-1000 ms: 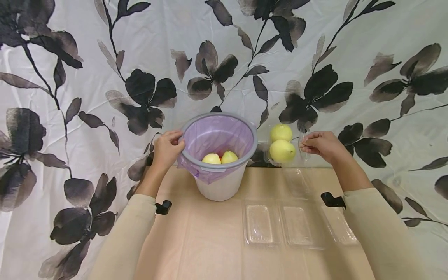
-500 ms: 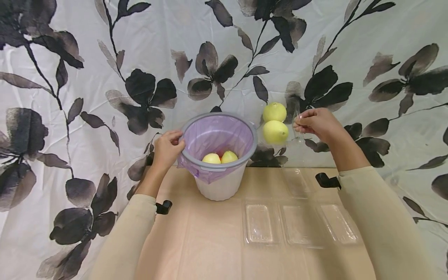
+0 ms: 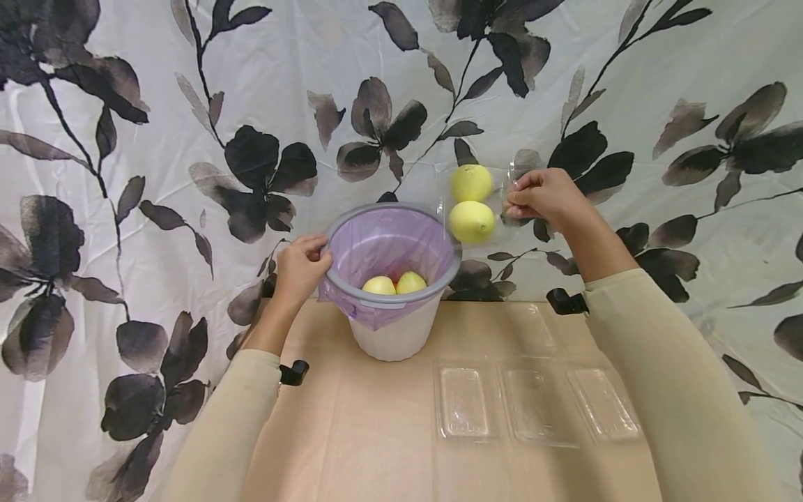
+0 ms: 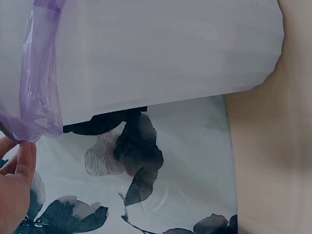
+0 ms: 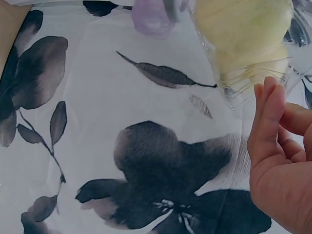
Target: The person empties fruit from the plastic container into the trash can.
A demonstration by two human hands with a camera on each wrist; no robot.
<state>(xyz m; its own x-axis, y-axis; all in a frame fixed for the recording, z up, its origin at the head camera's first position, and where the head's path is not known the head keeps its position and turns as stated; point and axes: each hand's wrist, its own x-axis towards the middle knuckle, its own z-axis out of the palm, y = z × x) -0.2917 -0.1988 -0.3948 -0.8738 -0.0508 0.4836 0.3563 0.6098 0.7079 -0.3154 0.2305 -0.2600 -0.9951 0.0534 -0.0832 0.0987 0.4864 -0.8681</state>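
Observation:
My left hand (image 3: pixel 300 263) grips the grey rim of a white bin (image 3: pixel 396 331) at its left side, fingers at the edge of the purple liner bag (image 3: pixel 376 233). In the left wrist view, the fingertips (image 4: pixel 25 158) meet the folded bag edge. My right hand (image 3: pixel 544 199) pinches the side of a clear plastic container (image 3: pixel 500 199), held up at the right of the bin rim. Two yellow lemon-like fruits (image 3: pixel 472 222) sit in that container, one behind the other. Inside the bin lie two more yellow fruits (image 3: pixel 410 282) and something red, mostly hidden.
Several clear plastic containers (image 3: pixel 467 403) lie on the light brown table (image 3: pixel 364 432), to the right of the bin and in front of it. A white cloth (image 3: pixel 401 42) with dark flowers hangs behind the table.
My right hand has lifted the container of yellow fruits and carried it left, so it now overlaps the bin's right rim in the head view. My left hand has stayed at the rim.

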